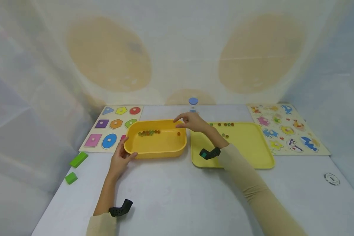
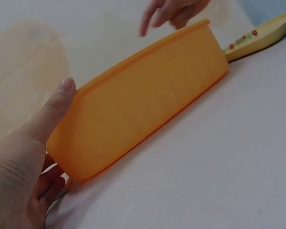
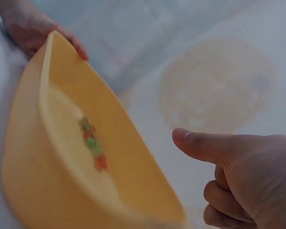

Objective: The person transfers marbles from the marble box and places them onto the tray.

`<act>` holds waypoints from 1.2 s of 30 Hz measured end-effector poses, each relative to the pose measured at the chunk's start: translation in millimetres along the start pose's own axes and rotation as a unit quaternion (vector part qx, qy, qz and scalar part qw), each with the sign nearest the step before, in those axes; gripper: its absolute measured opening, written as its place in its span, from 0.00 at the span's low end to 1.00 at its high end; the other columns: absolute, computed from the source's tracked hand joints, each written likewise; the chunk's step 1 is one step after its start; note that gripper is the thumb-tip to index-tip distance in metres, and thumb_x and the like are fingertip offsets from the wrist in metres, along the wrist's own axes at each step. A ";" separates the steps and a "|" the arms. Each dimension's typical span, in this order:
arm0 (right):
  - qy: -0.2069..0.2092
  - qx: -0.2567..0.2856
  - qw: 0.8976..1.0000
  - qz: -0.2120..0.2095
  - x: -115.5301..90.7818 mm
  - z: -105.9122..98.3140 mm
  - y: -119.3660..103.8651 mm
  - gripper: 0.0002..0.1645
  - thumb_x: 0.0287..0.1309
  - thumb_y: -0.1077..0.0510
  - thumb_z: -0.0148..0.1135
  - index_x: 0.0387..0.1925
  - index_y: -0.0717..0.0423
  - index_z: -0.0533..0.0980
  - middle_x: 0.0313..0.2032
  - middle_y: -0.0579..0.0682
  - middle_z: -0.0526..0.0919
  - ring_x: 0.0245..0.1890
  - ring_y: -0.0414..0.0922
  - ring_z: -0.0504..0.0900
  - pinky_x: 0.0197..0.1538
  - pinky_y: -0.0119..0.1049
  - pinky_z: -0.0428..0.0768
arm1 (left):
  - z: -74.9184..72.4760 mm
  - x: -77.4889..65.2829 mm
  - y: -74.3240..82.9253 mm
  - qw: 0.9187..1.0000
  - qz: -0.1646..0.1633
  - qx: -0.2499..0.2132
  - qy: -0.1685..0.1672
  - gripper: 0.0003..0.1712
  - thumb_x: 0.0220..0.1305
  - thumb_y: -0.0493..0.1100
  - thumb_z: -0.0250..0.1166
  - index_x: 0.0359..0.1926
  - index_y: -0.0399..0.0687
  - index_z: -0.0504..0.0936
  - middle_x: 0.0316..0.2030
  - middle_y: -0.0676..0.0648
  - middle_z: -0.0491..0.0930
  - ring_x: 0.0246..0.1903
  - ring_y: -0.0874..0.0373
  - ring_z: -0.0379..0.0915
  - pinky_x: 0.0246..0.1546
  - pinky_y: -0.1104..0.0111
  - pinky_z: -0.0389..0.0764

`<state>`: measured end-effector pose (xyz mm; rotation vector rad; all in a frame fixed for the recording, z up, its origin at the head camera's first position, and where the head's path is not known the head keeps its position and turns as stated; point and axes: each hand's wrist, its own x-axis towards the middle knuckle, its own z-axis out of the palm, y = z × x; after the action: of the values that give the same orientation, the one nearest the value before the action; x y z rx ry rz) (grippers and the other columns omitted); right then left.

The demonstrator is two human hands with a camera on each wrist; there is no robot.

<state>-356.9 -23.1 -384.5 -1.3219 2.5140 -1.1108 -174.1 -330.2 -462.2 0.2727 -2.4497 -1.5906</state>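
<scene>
- Beige sleeves [image 1: 247, 183] lie nearest the camera, on the near side of the orange tub [image 1: 153, 146], each forearm wearing a black wrist device [image 1: 210, 153] and reaching toward it.
- Left hand [image 1: 120, 160] grips the tub's left end, thumb on the near wall and fingers round the outside.
- Right hand [image 1: 191, 121] hovers over the tub's right end, thumb and forefinger apart with nothing between them: its grip is loose.
- Inside the tub, a cluster of red and green marbles [image 1: 148, 132] rests toward the far left; one lone marble [image 1: 178, 133] sits near the right end.
- Just right of the tub is a yellow tray [image 1: 247, 147], more marbles [image 1: 228, 124] near its far edge.
- Behind the tub, toward its right end, stands a bottle [image 1: 193, 101] with a blue cap.
- Left of the tub: a shape board [image 1: 110, 116] and two green blocks [image 1: 78, 159].
- Well right of the tub: an animal board [image 1: 283, 151] and a round disc [image 1: 332, 179].
</scene>
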 end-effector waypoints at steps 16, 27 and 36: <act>-0.124 -0.025 0.989 0.082 73.7 75.3 1.6 0.14 0.52 0.56 0.63 0.43 0.49 0.80 0.41 0.46 0.80 0.28 0.41 0.66 0.30 0.27 0.65 | 0.5 2.5 0.2 1.000 -0.001 -0.005 -0.008 0.43 0.52 0.51 0.66 0.65 0.70 0.53 0.64 0.48 0.60 0.61 0.51 0.59 0.60 0.57 0.63; -0.120 -0.078 0.988 0.049 70.8 75.7 -1.4 0.09 0.53 0.57 0.62 0.37 0.50 0.81 0.41 0.44 0.81 0.41 0.41 0.74 0.48 0.32 0.73 | 1.6 2.6 -3.0 1.000 0.005 -0.001 -0.001 0.42 0.52 0.52 0.66 0.64 0.73 0.54 0.64 0.48 0.60 0.62 0.51 0.57 0.60 0.57 0.63; -0.024 -0.034 0.999 0.003 13.3 11.9 -5.2 0.12 0.52 0.54 0.63 0.38 0.54 0.80 0.14 0.47 0.66 0.15 0.41 0.55 0.20 0.30 0.55 | 0.7 2.1 -1.1 1.000 0.002 0.007 0.002 0.42 0.51 0.53 0.66 0.65 0.72 0.54 0.64 0.48 0.60 0.62 0.51 0.57 0.60 0.56 0.63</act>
<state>-357.0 -41.6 -386.7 -1.3395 2.5403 -0.9873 -176.3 -330.5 -463.3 0.2733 -2.4569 -1.5714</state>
